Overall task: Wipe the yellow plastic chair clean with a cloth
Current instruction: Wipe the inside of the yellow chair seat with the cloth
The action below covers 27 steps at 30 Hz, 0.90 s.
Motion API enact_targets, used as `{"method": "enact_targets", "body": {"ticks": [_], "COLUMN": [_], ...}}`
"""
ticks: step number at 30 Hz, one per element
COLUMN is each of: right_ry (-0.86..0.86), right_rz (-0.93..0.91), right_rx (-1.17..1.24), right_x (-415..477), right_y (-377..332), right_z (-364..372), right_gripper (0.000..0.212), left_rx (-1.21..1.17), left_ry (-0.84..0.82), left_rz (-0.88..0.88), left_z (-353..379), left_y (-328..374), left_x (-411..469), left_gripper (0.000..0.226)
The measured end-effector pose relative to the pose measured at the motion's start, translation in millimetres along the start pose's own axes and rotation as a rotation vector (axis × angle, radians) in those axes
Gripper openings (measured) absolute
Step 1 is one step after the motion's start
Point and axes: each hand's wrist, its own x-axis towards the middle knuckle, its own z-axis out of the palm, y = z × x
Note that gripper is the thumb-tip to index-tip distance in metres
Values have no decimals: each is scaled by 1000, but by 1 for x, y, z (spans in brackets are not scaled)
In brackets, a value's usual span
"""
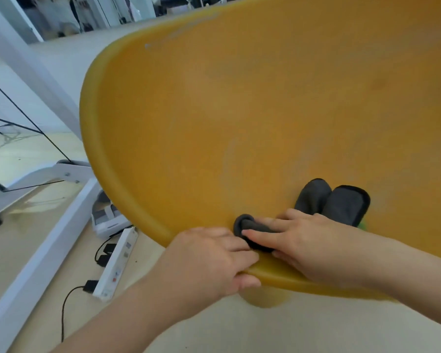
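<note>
While the yellow chair (265, 110) fills most of the view, tilted so that its wide, curved shell runs from the near centre up to the far right, a pale floor (61, 59) shows around it at the left and along the near edge. White frame bars (36, 250) cross the floor at the left, with thin black lines strung between them. Both bare forearms reach in from the near side. At the near rim of the chair the left hand (209, 261) grips the edge, its fingers curled over the top and its thumb tucked underneath. Just to its right, touching it, the right hand (313, 240) lies on the inner face of the shell, its fingers nearly straight and spread, pressing a dark grey cloth (341, 202) flat against the plastic; whether the thumb also pinches the cloth I cannot tell. Part of the cloth bunches up in a small loop at the fingertips, and two rounded folds stick out from under the hand on its far side. On the floor left of the chair lies a white power strip (117, 261) with black plugs (105, 253) in it, and a black cable (64, 309) runs off from its near end.
</note>
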Motion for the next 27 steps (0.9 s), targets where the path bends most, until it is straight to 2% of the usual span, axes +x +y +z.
{"method": "enact_targets", "body": {"ticks": [4,7,9,11,13,15,18,19,21,22,24,27], "right_ry": [52,82,88,132,216,245,183,113,-51,-71,14,329], "right_rz": [87,366,429,297,67,-18,131,230,433,465,349,30], "right_rx": [-169,-109,-16,67,110,196,-8,-74,-49,11,229,554], "right_x": [43,72,77,72,60,46,28,19,5,4,22,76], "right_y": [12,42,46,20,-16,-30,6,23,42,39,15,-47], "right_z": [9,6,4,4,4,-3,8,12,12,8,0,-20], "right_gripper": [59,50,41,36,34,37,59,65,67,67,59,33], "left_rx": [83,47,0,-47,-87,-63,97,128,163,170,168,106], "left_ry": [39,-1,-22,-20,12,45,59,67,91,110,187,332], "left_rz": [-31,-48,-52,-65,-97,-139,-207,-225,-222,-199,-123,-108], "left_z": [-4,-6,-7,-11,-15,-17,-24,-28,-33,-33,-29,-22], "left_y": [-3,-3,-5,-6,-6,-7,-23,-31,-45,-49,-53,-54], "left_x": [-13,-12,-13,-12,-8,-5,-13,-19,-32,-36,-39,-39], "left_gripper": [40,41,40,37,32,32,43,47,52,52,49,38]}}
